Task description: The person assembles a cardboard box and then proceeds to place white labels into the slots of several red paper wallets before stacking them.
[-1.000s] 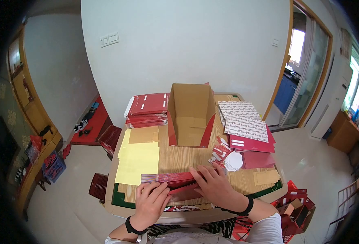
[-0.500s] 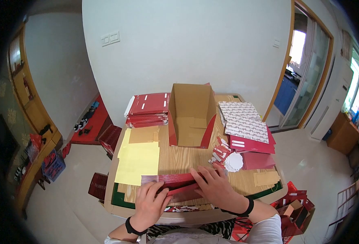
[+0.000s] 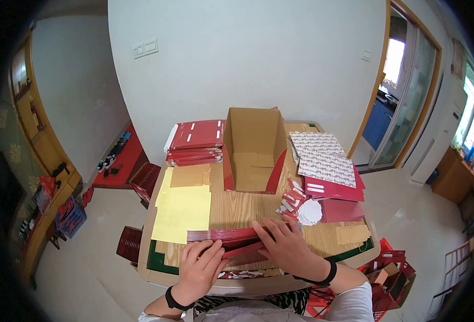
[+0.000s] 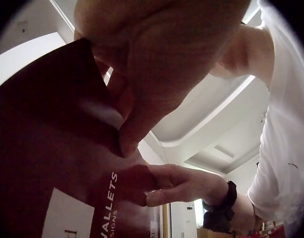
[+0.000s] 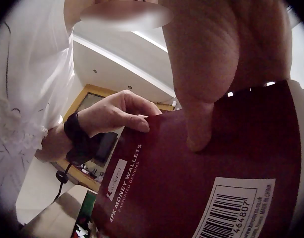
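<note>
A row of dark red printed card wallets (image 3: 231, 235) stands on edge near the front of the table. My left hand (image 3: 200, 268) grips its left end, fingers over the top edge. At the right end my right hand (image 3: 288, 244) holds it the same way. In the right wrist view the near face of the front wallet (image 5: 251, 148) reads "4PK MONEY WALLETS" and bears a white barcode label (image 5: 236, 208). The right thumb presses on this face. In the left wrist view the left thumb (image 4: 132, 134) lies against the same dark red face. The fingers behind are mostly hidden.
An upright cardboard box (image 3: 253, 161), its front cut low, stands behind the hands. Red packs (image 3: 196, 137) are piled left of it, over yellow sheets (image 3: 183, 214). Patterned white sheets (image 3: 322, 161), red scraps (image 3: 293, 198) and white round pieces (image 3: 309, 212) lie to the right.
The fingers of my left hand have shifted slightly at the top edge. My right hand and the wallets stay in nearly the same place.
</note>
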Motion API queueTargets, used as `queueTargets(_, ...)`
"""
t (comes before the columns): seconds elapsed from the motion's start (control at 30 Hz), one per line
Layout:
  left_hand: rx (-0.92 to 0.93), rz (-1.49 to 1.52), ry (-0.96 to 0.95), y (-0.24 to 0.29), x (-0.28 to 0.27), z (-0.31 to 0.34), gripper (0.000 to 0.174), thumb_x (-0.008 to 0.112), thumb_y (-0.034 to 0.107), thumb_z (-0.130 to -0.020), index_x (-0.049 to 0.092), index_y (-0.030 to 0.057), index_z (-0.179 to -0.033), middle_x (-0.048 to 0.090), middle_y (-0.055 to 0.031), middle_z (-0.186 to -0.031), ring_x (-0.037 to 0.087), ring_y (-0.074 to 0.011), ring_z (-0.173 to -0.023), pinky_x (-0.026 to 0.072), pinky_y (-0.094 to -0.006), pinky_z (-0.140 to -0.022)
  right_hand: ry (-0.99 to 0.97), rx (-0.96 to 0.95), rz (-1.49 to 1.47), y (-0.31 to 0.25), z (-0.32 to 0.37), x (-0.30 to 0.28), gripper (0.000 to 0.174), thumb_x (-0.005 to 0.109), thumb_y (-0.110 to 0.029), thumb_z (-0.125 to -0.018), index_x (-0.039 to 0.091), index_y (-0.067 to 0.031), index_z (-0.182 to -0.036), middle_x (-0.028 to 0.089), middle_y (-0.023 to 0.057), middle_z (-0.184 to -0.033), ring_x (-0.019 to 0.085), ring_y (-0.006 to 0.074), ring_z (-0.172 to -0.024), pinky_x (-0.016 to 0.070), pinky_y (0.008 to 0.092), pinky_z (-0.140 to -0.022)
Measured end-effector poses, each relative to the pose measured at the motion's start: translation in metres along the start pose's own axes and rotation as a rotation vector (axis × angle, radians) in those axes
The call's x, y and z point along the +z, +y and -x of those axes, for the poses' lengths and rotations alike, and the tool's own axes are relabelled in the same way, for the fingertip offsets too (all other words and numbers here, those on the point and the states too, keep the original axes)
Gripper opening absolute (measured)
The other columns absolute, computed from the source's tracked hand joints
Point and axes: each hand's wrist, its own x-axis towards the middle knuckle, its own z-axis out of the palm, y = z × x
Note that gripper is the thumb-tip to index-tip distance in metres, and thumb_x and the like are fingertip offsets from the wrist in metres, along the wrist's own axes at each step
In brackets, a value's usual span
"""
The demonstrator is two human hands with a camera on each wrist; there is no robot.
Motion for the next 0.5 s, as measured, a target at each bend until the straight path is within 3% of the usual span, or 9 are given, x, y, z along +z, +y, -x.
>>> queueTargets(0.17,0.024,0.051,0.016,-0.0019,0.0016,0.0008,0.033,0.073,0.01,-0.069,0.062,0.001,-0.098,0.059,-0.0087,-0.104,0.054,-0.026,-0.094,0.0417,-0.04,-0.082,0.001,-0.003,0.001,0.0001,-0.0002,-0.0004,0.068,0.067,-0.03,-0.074,0.041,-0.0044,-0.131,0.047,0.0119,-0.119,0.047,0.0249,-0.111,0.0328,0.0473,-0.097)
queueTargets(0.37,-0.182,0.07,-0.105,0.0034,-0.0001,0.0025,0.034,0.073,0.012,-0.068,0.061,0.0036,-0.099,0.057,-0.0075,-0.098,0.053,-0.0267,-0.09,0.0418,-0.0392,-0.078,-0.001,0.0,0.01,-0.0003,-0.0002,-0.0016,0.067,0.067,-0.03,-0.075,0.041,-0.005,-0.131,0.048,0.0117,-0.119,0.047,0.025,-0.111,0.0335,0.0473,-0.097)
queueTargets(0.5,-0.081,-0.005,0.019,0.005,-0.0002,-0.0022,0.037,0.076,0.012,-0.064,0.061,0.006,-0.097,0.058,-0.0075,-0.103,0.053,-0.0268,-0.095,0.0407,-0.0404,-0.082,0.003,0.001,0.004,0.0,0.0008,0.0007,0.067,0.067,-0.031,-0.074,0.041,-0.0053,-0.131,0.048,0.0116,-0.118,0.047,0.0249,-0.111,0.0333,0.0474,-0.097)
